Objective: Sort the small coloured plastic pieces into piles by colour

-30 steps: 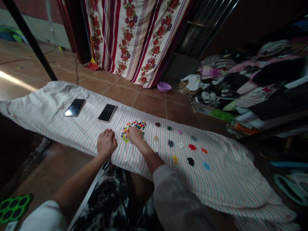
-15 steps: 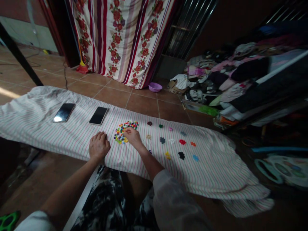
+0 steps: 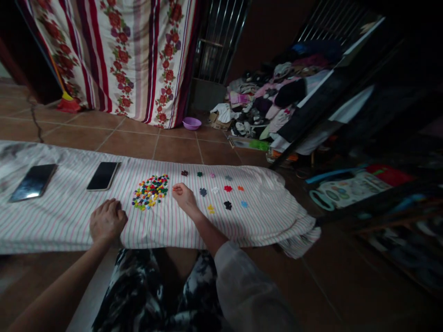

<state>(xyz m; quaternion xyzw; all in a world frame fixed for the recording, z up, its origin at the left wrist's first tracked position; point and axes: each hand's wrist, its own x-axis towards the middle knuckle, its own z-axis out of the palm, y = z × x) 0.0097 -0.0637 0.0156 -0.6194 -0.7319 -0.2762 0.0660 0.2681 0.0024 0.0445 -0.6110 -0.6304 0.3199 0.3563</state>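
My right hand (image 3: 185, 199) hovers over the striped cloth just right of a mixed pile of small coloured pieces (image 3: 150, 191). Its thumb and fingertips are pinched together; whatever sits between them is too small to name. My left hand (image 3: 108, 220) rests palm down on the cloth, left of the pile, fingers lying on it and holding nothing. Right of my right hand lie small single-colour clusters, among them a red cluster (image 3: 227, 188), a black cluster (image 3: 227, 205), a yellow cluster (image 3: 211, 209) and a light blue cluster (image 3: 244, 204). My right hand hides part of this area.
Two phones lie on the striped cloth (image 3: 72, 226): one dark phone (image 3: 103, 175) near the pile, another phone (image 3: 33, 182) farther left. Beyond are a purple basin (image 3: 191, 123), a floral curtain (image 3: 138, 60), a red broom (image 3: 69, 103) and heaped clothes (image 3: 266, 99).
My right hand has moved from over the mixed pile to its right side, fingers still pinched. My left hand stays on the cloth. The camera view has turned to the right.
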